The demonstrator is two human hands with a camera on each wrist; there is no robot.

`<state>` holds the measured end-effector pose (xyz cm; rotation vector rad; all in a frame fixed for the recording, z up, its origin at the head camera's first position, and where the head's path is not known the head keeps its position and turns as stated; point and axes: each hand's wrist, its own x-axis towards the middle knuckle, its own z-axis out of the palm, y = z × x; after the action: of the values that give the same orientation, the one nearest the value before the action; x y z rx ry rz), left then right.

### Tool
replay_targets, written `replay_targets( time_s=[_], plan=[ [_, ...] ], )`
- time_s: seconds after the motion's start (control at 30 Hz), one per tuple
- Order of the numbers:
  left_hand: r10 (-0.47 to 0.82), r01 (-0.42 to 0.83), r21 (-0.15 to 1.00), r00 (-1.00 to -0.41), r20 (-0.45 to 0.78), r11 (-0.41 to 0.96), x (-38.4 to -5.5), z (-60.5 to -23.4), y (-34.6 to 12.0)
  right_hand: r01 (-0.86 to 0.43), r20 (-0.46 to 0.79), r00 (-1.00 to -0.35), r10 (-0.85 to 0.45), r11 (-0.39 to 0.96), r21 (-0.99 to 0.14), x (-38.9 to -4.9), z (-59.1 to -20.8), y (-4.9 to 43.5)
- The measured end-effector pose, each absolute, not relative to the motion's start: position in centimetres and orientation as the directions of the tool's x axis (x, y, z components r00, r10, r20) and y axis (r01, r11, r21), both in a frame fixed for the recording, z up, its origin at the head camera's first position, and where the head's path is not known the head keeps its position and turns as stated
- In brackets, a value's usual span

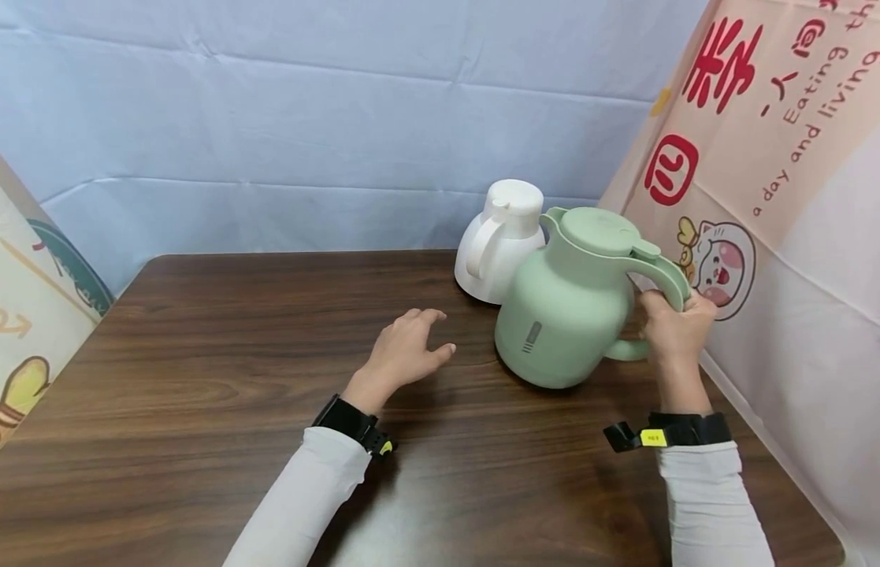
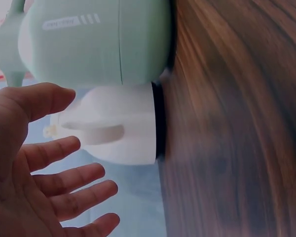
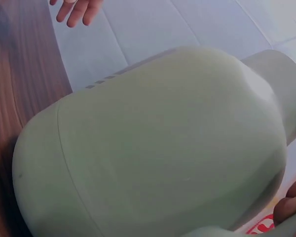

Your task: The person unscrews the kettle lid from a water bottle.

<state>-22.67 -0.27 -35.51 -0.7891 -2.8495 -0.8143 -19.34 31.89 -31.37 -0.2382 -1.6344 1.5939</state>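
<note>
My right hand point(image 1: 677, 323) grips the handle of a green thermos jug point(image 1: 563, 315), its fingers curled round the handle's upper part. The jug leans a little, its spout pointing left. Behind it and to the left is a smaller white thermos jug point(image 1: 492, 252) with a white handle, partly covered by the green one in the head view. My left hand point(image 1: 404, 350) hovers over the table, left of the green jug, with fingers spread and nothing in them. In the left wrist view its fingers point(image 2: 71, 195) reach toward both jugs from a short distance.
Both jugs are at the back right of a dark wooden table point(image 1: 234, 394). A pale blue cloth point(image 1: 305, 118) hangs behind the table. To the right hangs a printed cloth point(image 1: 801, 197) with red characters, close to the right hand.
</note>
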Motion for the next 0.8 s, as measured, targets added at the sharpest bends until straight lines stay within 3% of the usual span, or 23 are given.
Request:
replay_targets(
  time_s=[0.23,0.8],
  plan=[
    [0.429,0.474,0.478,-0.879,0.208,0.739,-23.0,-35.5,-1.7,-0.412,0.4,-0.688,0.606,0.128,-0.902,-19.6,-31.4,30.2],
    [0.411,0.438,0.493,-0.896,0.17,0.752,-23.3,-35.9,-5.6,-0.445,0.476,-0.737,0.479,0.186,-0.876,-20.2,-31.8,26.6]
  ],
)
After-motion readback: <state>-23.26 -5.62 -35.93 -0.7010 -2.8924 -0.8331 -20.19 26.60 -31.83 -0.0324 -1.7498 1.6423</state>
